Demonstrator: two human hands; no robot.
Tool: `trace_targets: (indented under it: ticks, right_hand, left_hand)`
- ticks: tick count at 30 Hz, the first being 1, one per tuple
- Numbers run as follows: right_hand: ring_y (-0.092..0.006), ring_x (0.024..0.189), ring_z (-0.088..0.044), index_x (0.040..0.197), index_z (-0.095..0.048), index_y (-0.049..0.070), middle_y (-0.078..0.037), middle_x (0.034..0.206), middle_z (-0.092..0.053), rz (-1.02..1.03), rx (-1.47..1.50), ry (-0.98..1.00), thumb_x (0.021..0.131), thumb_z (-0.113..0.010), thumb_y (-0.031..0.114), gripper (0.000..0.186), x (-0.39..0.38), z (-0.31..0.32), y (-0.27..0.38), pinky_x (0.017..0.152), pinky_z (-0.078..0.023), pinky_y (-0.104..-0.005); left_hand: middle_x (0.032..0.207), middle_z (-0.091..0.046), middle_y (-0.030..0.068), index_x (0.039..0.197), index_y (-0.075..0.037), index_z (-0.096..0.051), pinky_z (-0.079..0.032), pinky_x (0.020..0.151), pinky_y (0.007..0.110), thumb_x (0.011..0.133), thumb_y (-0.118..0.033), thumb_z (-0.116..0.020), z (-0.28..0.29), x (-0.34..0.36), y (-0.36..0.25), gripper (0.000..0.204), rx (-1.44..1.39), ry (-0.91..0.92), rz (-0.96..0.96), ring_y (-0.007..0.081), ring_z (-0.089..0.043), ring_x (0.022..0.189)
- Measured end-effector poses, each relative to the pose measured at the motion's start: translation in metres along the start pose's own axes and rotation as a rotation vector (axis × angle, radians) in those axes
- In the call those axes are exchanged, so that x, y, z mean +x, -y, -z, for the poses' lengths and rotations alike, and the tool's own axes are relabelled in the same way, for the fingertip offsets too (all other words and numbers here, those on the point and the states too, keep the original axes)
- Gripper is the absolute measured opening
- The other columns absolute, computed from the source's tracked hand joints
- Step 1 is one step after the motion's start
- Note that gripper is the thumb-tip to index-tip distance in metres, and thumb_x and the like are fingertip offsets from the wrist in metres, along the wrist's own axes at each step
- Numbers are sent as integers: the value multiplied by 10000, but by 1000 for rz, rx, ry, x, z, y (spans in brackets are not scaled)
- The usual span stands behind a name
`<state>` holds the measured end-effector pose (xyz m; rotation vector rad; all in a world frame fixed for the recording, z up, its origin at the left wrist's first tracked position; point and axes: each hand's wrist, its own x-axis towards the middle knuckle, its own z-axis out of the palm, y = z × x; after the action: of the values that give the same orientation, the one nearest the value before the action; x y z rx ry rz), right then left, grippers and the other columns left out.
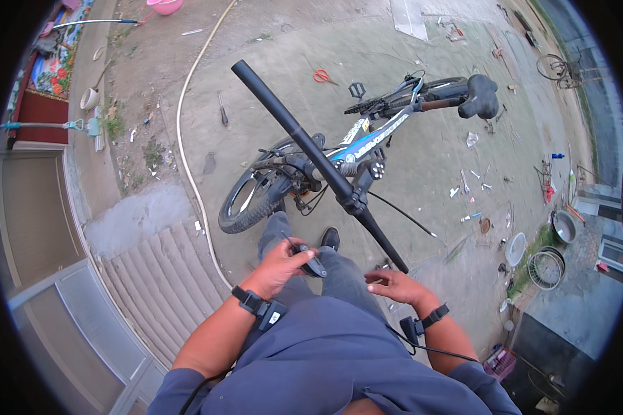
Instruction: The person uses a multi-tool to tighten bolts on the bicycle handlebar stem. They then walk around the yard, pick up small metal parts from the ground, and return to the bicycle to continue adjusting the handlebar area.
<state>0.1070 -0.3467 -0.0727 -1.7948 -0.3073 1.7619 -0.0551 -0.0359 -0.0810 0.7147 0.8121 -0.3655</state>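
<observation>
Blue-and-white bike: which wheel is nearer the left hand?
The front wheel, at the handlebar end, just beyond the left hand. The rear wheel is farther off, near the saddle.

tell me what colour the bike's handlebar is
The handlebar is black; it shows best in the head view.

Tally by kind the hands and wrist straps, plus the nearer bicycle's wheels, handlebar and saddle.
Hands: 2
Wrist straps: 2
Wheels: 2
Handlebar: 1
Saddle: 1
Total: 8
</observation>
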Motion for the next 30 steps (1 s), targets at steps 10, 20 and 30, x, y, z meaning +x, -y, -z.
trace_targets:
  ticks: [10, 20, 30]
  right_hand:
    - [-229, 1290, -559, 1515, -396, 5, -167, 1455, -515, 383, 408, 53, 904, -789, 266, 772, 113, -75, 143, 1083, -458, -378]
    - [-150, 1127, -623, 1424, -532, 3, -69, 1254, -666, -35, 555, -4, 963, -722, 184, 530, 131, -81, 136, 965, -524, -323]
    - [-102, 954, -649, 1302, -670, 31, -30, 1084, -721, -98, 615, -152, 913, -792, 179, 433, 125, -92, 84, 867, -541, -284]
  left_hand:
    - [1179, -616, 109, 1371, 5, -445, -571, 807, 318, 1011, -296, -670, 41, 36, -48, 521, 83, 191, 195, 143, -631, 1011]
    - [1160, -673, 122, 1408, 21, -508, -560, 865, 333, 1022, -209, -624, 68, 48, -49, 464, 267, 350, 99, 156, -666, 1008]
    - [1098, -707, 134, 1251, -12, -562, -576, 762, 304, 999, -190, -614, 147, 140, -140, 313, 372, -156, 129, 198, -706, 958]
